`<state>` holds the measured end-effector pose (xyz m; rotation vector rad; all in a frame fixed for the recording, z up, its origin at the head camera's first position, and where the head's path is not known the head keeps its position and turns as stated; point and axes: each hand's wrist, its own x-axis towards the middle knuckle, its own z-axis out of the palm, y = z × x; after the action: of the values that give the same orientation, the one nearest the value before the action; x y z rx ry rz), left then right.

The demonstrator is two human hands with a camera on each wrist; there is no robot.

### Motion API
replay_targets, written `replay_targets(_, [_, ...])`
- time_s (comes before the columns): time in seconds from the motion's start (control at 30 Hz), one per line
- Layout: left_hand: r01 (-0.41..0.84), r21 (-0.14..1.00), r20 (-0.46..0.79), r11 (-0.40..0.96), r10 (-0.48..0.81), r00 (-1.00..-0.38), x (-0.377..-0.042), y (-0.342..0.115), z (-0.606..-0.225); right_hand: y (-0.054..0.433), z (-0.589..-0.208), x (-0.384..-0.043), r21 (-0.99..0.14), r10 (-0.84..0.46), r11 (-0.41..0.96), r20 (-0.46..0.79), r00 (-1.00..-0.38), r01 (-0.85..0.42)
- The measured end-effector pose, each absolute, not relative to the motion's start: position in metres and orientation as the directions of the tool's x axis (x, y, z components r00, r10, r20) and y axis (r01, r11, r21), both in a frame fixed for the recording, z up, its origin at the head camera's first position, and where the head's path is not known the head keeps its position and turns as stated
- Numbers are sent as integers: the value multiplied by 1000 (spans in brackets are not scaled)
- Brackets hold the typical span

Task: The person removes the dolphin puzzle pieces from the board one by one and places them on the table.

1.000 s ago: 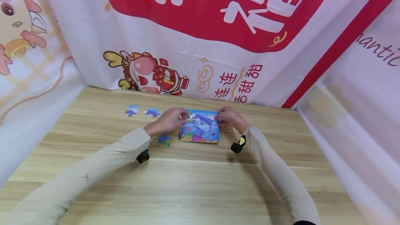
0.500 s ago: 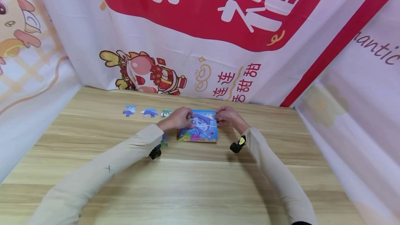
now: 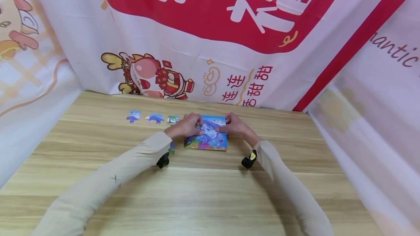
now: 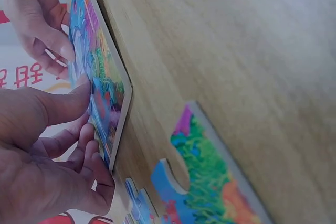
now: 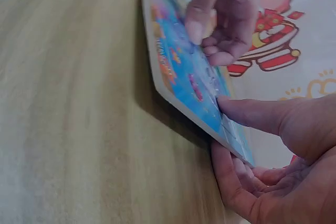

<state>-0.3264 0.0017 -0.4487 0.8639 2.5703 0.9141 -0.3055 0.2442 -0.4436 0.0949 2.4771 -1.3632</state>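
A dolphin jigsaw puzzle (image 3: 210, 143) with bright coral artwork lies in its board near the back of the table. At its left side my left hand (image 3: 187, 125) lays a thumb on the picture, its curled fingers at the edge. My right hand (image 3: 237, 126) grips the opposite edge. In the right wrist view, the right thumb (image 5: 252, 113) lies on top and fingers reach under the board, with a shadow below that edge. The left wrist view shows the left thumb (image 4: 79, 98) on the picture; some fingertips are hidden there.
Left of the board lie loose jigsaw pieces: a blue-purple one (image 3: 133, 116), a dolphin one (image 3: 155, 118) and a palm-tree one (image 3: 172, 119). A coral-patterned piece (image 4: 210, 166) lies nearer the front, partly behind the left sleeve. A printed cloth (image 3: 210, 17) hangs behind the wooden table (image 3: 210, 192).
My left hand has moved right onto the puzzle's left side, its forearm now covering most of the coral piece. The right thumb has shifted inward over the picture.
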Motion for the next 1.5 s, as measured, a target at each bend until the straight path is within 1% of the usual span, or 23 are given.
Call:
replay_targets(0.2, [393, 632, -129, 667, 591, -796, -324, -3, -449, 235, -446, -305, -803, -119, 570, -288, -950, 172])
replay_targets(0.47, [414, 642, -102, 646, 607, -788, -325, 0, -445, 233, -445, -304, -772, -66, 601, -308, -949, 209])
replay_targets(0.63, [414, 703, -59, 577, 628, -776, -327, 0, -446, 234, -442, -305, -747, -51, 633, -305, -951, 205])
replay_targets(0.73, [391, 743, -54, 543, 632, -774, -327, 0, -449, 235, -442, -306, -744, -49, 636, -303, -952, 205])
replay_targets(1.0, [318, 841, -6, 438, 595, -804, -321, -4, -451, 236, -443, -307, -704, -10, 669, -331, -944, 240])
replay_targets(1.17, [344, 854, 55, 390, 590, -806, -322, -6, -456, 236, -443, -307, -706, -14, 669, -324, -946, 232])
replay_targets(1.3, [416, 835, 115, 360, 625, -772, -321, -6, -458, 236, -443, -305, -725, -25, 652, -312, -950, 221])
replay_targets(1.4, [446, 817, 119, 364, 652, -749, -320, -4, -456, 237, -443, -304, -728, -24, 649, -309, -951, 220])
replay_targets(1.5, [438, 814, 102, 381, 650, -753, -320, -4, -455, 237, -442, -304, -730, -29, 649, -305, -952, 214])
